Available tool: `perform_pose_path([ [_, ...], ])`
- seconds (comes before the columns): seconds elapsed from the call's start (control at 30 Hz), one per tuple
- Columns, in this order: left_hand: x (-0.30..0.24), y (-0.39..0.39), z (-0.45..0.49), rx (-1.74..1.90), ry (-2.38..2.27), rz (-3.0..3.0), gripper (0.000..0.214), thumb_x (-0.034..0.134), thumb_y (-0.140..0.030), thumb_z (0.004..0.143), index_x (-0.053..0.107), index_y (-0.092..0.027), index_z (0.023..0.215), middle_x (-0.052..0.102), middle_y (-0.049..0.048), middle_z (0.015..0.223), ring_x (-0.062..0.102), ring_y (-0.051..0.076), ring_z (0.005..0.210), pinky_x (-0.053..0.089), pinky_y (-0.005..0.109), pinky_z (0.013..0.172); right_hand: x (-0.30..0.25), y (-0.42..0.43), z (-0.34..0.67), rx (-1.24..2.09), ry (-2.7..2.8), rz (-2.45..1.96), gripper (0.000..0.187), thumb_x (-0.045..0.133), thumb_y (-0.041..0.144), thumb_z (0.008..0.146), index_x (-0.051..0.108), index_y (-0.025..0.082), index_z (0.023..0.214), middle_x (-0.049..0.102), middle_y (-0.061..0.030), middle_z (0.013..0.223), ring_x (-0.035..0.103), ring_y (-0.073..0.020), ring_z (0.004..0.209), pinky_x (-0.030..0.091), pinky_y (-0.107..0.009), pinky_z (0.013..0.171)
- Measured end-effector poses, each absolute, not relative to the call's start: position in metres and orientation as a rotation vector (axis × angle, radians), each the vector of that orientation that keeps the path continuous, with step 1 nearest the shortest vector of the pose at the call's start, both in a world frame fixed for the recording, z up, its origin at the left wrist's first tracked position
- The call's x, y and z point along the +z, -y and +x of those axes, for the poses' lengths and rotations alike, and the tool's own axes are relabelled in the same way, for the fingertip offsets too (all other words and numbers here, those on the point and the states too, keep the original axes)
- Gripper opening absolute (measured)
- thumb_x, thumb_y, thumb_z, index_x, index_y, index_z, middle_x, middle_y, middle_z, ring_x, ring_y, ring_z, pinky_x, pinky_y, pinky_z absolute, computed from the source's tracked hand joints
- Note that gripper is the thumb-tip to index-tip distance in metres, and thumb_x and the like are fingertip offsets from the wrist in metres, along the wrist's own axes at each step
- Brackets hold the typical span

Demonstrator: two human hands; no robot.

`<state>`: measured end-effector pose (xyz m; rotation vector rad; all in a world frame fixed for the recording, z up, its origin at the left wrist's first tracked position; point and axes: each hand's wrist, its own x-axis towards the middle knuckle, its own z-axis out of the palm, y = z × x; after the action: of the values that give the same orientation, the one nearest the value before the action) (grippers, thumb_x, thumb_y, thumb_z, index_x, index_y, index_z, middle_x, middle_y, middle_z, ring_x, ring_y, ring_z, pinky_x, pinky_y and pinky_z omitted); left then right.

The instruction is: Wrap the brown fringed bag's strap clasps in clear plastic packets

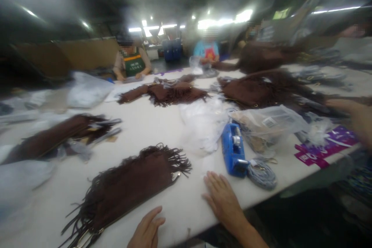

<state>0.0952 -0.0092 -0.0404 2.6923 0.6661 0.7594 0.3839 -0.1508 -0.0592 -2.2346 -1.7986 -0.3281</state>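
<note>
My right hand (222,195) lies flat on the white table (145,131), fingers stretched out, just in front of a blue tape dispenser (232,149). At the table's near edge my left hand (148,228) rests with fingers loosely extended and nothing in it. A brown fringed suede bag (128,188) lies just left of both hands, its metal edge toward me. A coiled grey cord (261,174) sits to the right of my right hand.
More brown fringed bags (168,93) lie across the table, with clear plastic bags (267,122), white wrapping (203,124) and purple cards (328,147). Another person's hand (356,118) reaches in at the right. Other workers sit at the far end.
</note>
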Motion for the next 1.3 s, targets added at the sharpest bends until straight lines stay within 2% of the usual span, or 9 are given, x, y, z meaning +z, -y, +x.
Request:
perform_pose_path([
  [0.23, -0.020, 0.022, 0.107, 0.669, -0.631, 2.631, 0.027, 0.046, -0.014, 0.088, 0.061, -0.022, 0.109, 0.065, 0.0090, 0.121, 0.062, 0.018, 0.113, 0.054, 0.030, 0.095, -0.063, 0.203, 0.347, -0.326, 1.991, -2.019, 0.046, 0.055, 0.034, 0.092, 0.050, 0.020, 0.135, 0.047, -0.0063, 0.144, 0.042, -0.0262, 0.132, 0.037, -0.046, 0.109],
  [0.4, -0.011, 0.040, 0.126, 0.569, -0.594, 2.505, 0.031, 0.039, -0.007, 0.088, 0.060, -0.020, 0.108, 0.066, 0.0106, 0.116, 0.063, 0.018, 0.110, 0.055, 0.033, 0.093, -0.087, 0.211, 0.338, -0.408, 1.892, -1.985, 0.049, 0.047, 0.012, 0.091, 0.046, 0.018, 0.139, 0.059, -0.0077, 0.132, 0.051, -0.0241, 0.124, 0.040, -0.044, 0.108],
  [0.67, -0.013, 0.053, 0.135, 0.467, -0.604, 2.334, 0.035, 0.035, -0.006, 0.089, 0.060, -0.021, 0.108, 0.065, 0.0097, 0.117, 0.060, 0.020, 0.112, 0.052, 0.039, 0.097, -0.060, 0.197, 0.340, -0.258, 1.859, -2.157, 0.070, 0.050, 0.015, 0.083, 0.025, 0.010, 0.149, 0.027, -0.0140, 0.155, 0.024, -0.0341, 0.141, 0.032, -0.056, 0.112],
  [0.9, -0.019, 0.051, 0.125, 0.467, -0.660, 2.204, 0.031, 0.036, -0.010, 0.090, 0.061, -0.022, 0.104, 0.066, 0.0079, 0.115, 0.060, 0.019, 0.110, 0.049, 0.038, 0.099, -0.074, 0.205, 0.339, -0.360, 2.014, -1.792, 0.054, 0.040, 0.004, 0.087, 0.048, 0.021, 0.137, 0.058, -0.0063, 0.134, 0.050, -0.0234, 0.127, 0.033, -0.047, 0.112],
  [1.0, -0.013, 0.048, 0.120, 0.475, -0.722, 2.081, 0.029, 0.038, -0.018, 0.093, 0.060, -0.022, 0.111, 0.065, 0.0079, 0.117, 0.058, 0.019, 0.113, 0.046, 0.038, 0.103, -0.067, 0.205, 0.326, -0.046, 1.690, -1.762, 0.039, 0.043, 0.011, 0.090, 0.062, 0.026, 0.122, 0.068, -0.0036, 0.119, 0.062, -0.0230, 0.111, 0.041, -0.045, 0.106],
  [1.07, -0.003, 0.046, 0.120, 0.475, -0.745, 1.979, 0.033, 0.045, -0.024, 0.092, 0.056, -0.023, 0.123, 0.059, 0.0089, 0.128, 0.053, 0.021, 0.121, 0.041, 0.040, 0.107, -0.051, 0.198, 0.313, 0.343, 1.283, -1.815, 0.025, 0.049, 0.026, 0.092, 0.069, 0.025, 0.107, 0.072, -0.0038, 0.108, 0.066, -0.0242, 0.099, 0.051, -0.039, 0.092],
  [1.17, 0.009, 0.040, 0.122, 0.461, -0.716, 1.822, 0.055, 0.065, -0.030, 0.081, 0.049, -0.024, 0.133, 0.047, 0.0095, 0.143, 0.043, 0.025, 0.131, 0.037, 0.041, 0.109, -0.019, 0.176, 0.293, 0.910, 0.724, -1.677, 0.030, 0.060, 0.049, 0.085, 0.071, 0.021, 0.092, 0.074, -0.0040, 0.093, 0.067, -0.0252, 0.087, 0.055, -0.033, 0.077],
  [1.23, 0.010, 0.037, 0.123, 0.392, -0.709, 1.654, 0.054, 0.075, -0.031, 0.071, 0.059, -0.021, 0.122, 0.060, 0.0098, 0.127, 0.055, 0.026, 0.116, 0.045, 0.038, 0.098, -0.002, 0.160, 0.280, 1.137, 0.545, -1.492, 0.038, 0.065, 0.055, 0.078, 0.071, 0.019, 0.092, 0.073, -0.0039, 0.088, 0.066, -0.0253, 0.086, 0.054, -0.033, 0.078],
  [1.3, 0.005, 0.033, 0.118, 0.325, -0.735, 1.412, 0.037, 0.077, -0.032, 0.067, 0.068, -0.015, 0.098, 0.070, 0.0061, 0.093, 0.063, 0.021, 0.085, 0.048, 0.031, 0.076, 0.006, 0.146, 0.268, 1.268, 0.447, -1.371, 0.043, 0.069, 0.057, 0.074, 0.071, 0.019, 0.094, 0.073, -0.0040, 0.084, 0.066, -0.0255, 0.082, 0.054, -0.034, 0.075],
])
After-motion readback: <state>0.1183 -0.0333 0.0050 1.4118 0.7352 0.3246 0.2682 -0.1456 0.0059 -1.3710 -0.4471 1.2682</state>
